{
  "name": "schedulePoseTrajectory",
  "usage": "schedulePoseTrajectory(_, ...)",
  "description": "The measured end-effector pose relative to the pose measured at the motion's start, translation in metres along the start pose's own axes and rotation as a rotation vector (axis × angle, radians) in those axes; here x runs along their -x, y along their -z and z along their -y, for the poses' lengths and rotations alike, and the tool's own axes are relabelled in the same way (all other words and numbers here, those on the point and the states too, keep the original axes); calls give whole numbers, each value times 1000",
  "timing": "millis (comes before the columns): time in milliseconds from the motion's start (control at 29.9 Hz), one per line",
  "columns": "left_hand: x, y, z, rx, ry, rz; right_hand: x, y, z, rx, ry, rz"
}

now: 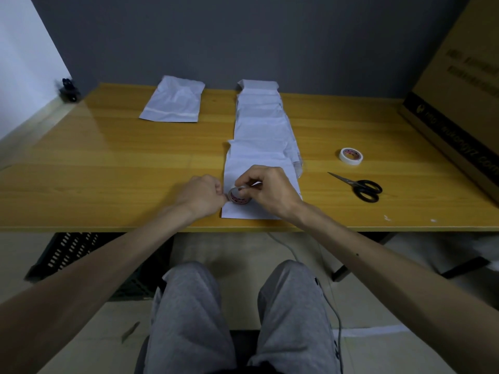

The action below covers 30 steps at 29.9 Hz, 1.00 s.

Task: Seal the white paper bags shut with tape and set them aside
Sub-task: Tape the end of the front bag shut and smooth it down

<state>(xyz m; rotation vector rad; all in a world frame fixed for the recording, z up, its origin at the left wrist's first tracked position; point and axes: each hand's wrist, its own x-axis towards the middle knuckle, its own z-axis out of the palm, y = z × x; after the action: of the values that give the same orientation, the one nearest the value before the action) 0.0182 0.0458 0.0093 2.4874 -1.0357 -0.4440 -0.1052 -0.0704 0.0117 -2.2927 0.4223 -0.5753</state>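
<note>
A tape roll [239, 197] is held between both hands just above the nearest bag [243, 168], close to the front edge of the table [108, 171]. The left hand [201, 197] is curled, its fingertips pinching the roll's left edge; the right hand [270, 190] is curled over the roll's top, and a short white strip seen at its fingertips is judged to be the free end being picked loose. The nearest bag lies flat at the front of a row of white paper bags [262, 125], overlapped like shingles and running away toward the wall. Each bag is judged to be light, thin and easily creased, so it is best pinned flat with a palm while tape is pressed on, and lifted by a side edge rather than the mouth. The tape is expected to be light and prone to sticking to itself, so its end should be kept taut. Six or seven bags can be made out in the row, though the overlap prevents a sure count; a single bag [174, 101] lies apart to the left rear. Two rolls are counted, the second tape roll [351, 156] resting to the right, near one pair of scissors [361, 188].
</note>
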Motion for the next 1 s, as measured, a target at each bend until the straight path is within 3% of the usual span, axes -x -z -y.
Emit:
schedulePoseTrajectory(200, 3, -3, 6, -53, 37, -52, 0, -2, 0, 29, 37, 39)
schedulePoseTrajectory(334, 3, -7, 11, 58, 118, -131, 1, -2, 0, 43, 39, 81)
schedulePoseTrajectory(568, 8, -11, 16, 171, 69, -191, -1, 1, 3, 89, 50, 69)
schedulePoseTrajectory(668, 13, -15, 24, 187, -50, -278, 0, -1, 4, 112, 58, 77)
schedulePoseTrajectory(801, 22, -20, 41, 129, -335, -327, 0, -2, 0, 123, 72, 63)
schedulePoseTrajectory(1002, 38, -18, 43, -41, -534, -209, 3, -8, -2, 122, 132, 33)
